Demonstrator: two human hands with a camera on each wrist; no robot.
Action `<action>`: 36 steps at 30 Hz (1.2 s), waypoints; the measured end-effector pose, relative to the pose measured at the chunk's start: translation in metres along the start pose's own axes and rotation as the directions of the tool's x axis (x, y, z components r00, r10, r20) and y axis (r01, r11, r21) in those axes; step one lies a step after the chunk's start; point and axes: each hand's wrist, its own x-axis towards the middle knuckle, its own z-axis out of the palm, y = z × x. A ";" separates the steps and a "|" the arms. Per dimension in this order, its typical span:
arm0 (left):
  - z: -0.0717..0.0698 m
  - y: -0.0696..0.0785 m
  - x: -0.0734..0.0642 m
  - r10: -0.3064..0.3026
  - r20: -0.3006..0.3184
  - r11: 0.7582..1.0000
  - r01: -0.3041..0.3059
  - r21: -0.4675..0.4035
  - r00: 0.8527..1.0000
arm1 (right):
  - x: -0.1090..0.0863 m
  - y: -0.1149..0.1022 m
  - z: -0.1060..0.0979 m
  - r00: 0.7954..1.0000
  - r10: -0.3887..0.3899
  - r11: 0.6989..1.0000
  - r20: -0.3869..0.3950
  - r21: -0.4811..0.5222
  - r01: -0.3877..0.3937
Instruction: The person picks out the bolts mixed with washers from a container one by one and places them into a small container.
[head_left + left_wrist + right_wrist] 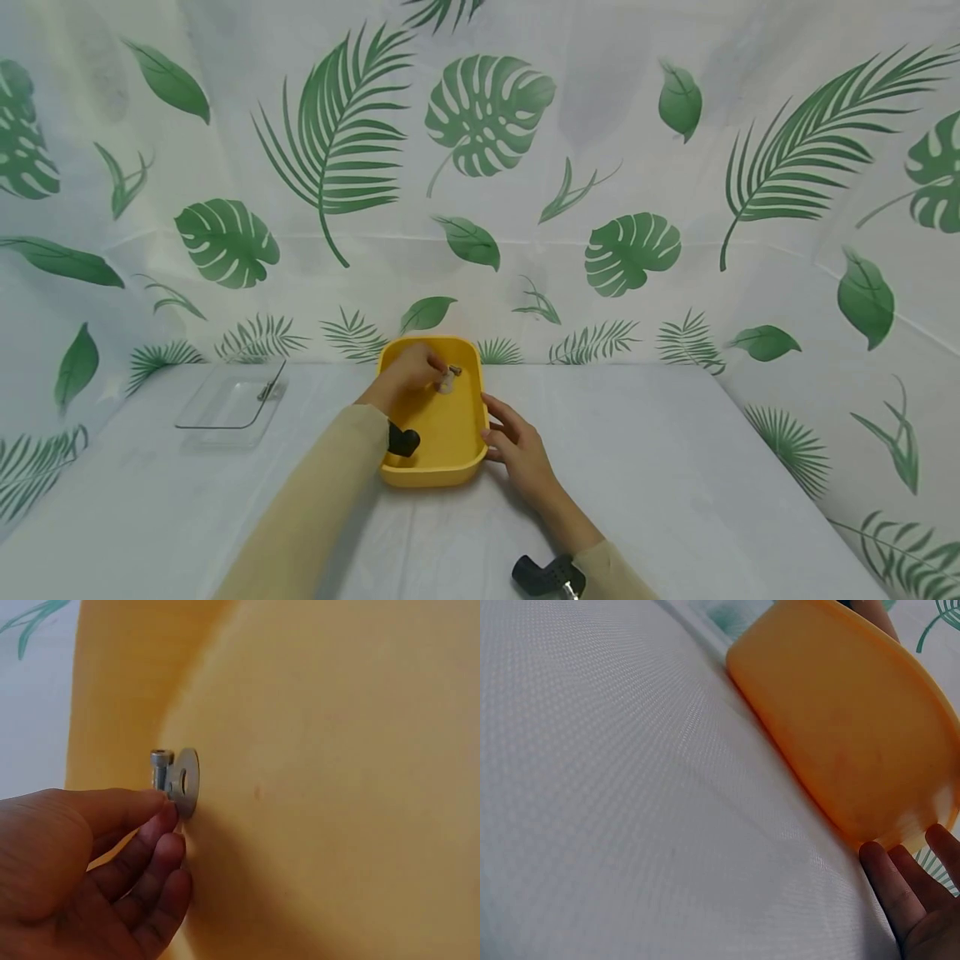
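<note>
A yellow tray (pixel 442 477) stands in the middle of the table. My left hand (pixel 408 371) reaches inside it, near the far end. In the left wrist view, the thumb and forefinger of the left hand (pixel 112 862) pinch the lower end of a small metal socket-head bolt (pixel 160 759). Right beside the bolt is a flat metal washer (pixel 192 780), close to the tray floor; whether the fingers touch it too is hidden. My right hand (pixel 521 450) rests its extended fingertips (pixel 877 859) against the outside of the tray's right wall (pixel 840 727).
Left of the tray stands a clear plastic container (pixel 228 404) with small metal parts (pixel 266 390) at its right side. A leaf-printed cloth (pixel 517 250) hangs behind the white-covered table (pixel 637 467). Black straps with camera mounts (pixel 551 575) sit on the wrists.
</note>
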 end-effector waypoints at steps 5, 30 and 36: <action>0.004 0.000 0.005 -0.014 -0.023 0.999 0.015 0.043 1.000 | 0.001 0.000 0.000 1.000 -0.004 1.000 0.001 -0.009 0.004; 0.014 0.011 0.013 0.110 -0.028 0.976 -0.102 0.193 0.994 | 0.003 0.002 0.001 1.000 -0.017 1.000 0.001 -0.016 0.017; 0.015 0.010 0.013 0.133 0.012 0.969 -0.133 0.208 0.991 | 0.002 0.003 0.000 1.000 -0.018 1.000 0.003 -0.021 0.018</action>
